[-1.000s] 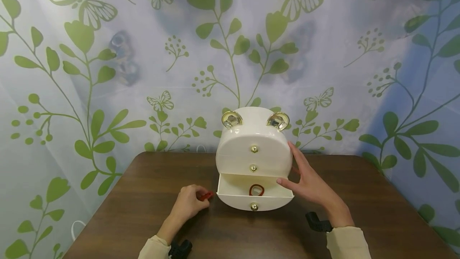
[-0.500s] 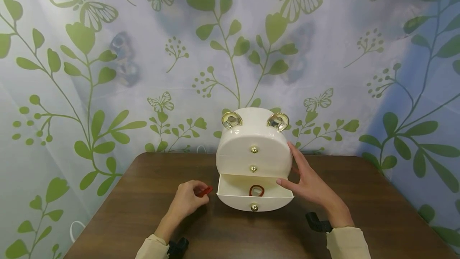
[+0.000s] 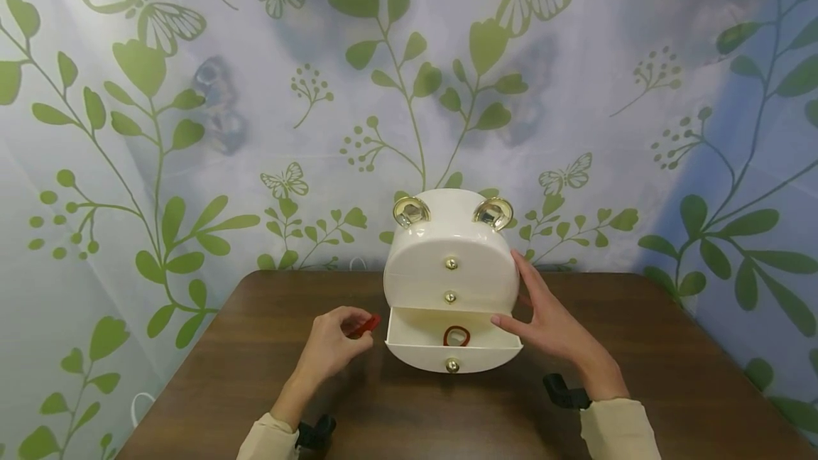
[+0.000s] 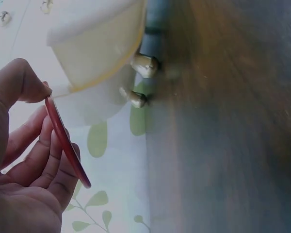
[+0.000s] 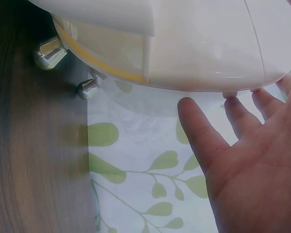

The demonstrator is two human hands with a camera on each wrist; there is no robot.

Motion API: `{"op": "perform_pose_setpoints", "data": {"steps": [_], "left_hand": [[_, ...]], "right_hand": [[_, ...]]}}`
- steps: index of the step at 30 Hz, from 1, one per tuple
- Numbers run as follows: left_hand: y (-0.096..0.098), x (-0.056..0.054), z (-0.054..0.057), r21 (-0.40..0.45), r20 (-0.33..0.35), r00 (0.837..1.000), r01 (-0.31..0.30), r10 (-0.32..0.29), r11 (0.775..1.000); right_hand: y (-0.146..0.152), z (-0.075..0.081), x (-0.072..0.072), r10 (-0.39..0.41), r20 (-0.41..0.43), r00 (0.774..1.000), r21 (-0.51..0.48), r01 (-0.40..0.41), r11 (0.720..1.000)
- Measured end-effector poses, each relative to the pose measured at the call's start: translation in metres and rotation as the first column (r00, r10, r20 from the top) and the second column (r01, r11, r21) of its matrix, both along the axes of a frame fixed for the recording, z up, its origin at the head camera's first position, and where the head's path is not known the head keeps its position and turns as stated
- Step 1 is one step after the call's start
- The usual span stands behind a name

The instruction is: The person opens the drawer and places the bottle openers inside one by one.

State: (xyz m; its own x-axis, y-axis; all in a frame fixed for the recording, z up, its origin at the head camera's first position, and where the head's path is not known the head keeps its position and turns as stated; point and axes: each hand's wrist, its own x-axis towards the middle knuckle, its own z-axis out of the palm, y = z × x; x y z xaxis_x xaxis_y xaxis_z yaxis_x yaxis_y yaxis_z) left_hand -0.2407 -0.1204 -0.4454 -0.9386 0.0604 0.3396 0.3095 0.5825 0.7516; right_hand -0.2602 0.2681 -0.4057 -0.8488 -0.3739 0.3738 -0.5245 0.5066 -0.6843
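Observation:
A white rounded storage box [image 3: 415,275] with two gold ears stands at the table's middle. Its bottom drawer [image 3: 415,358] is pulled out and holds a red-rimmed oval [image 3: 446,336] with a pale middle. Just left of the drawer, my left hand [image 3: 329,343] pinches a thin, flat red piece [image 4: 65,138] between thumb and fingers; seen edge-on, its kind is unclear. My right hand [image 3: 559,332] is at the box's right side, fingers extended along it and thumb by the drawer's right edge. In the right wrist view, some fingertips touch the box's side.
Gold knobs [image 3: 451,264] stick out from the drawer fronts. The brown wooden table [image 3: 255,375] runs back to a hanging cloth [image 3: 268,91] with leaves and butterflies. A black camera mount [image 3: 565,395] sits on each wrist.
My left hand has risen a little from the table with the red piece, which now tilts upward. The right hand and the box have stayed in place.

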Motion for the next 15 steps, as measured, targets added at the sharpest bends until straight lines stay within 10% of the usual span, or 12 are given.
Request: {"op": "perform_pose_setpoints", "data": {"steps": [15], "left_hand": [[0.011,0.009,0.022,0.148,-0.044,0.997,0.071,-0.065,0.987]], "right_hand": [[0.0,0.002,0.002,0.006,0.003,1.0,-0.021,-0.006,1.0]]}}
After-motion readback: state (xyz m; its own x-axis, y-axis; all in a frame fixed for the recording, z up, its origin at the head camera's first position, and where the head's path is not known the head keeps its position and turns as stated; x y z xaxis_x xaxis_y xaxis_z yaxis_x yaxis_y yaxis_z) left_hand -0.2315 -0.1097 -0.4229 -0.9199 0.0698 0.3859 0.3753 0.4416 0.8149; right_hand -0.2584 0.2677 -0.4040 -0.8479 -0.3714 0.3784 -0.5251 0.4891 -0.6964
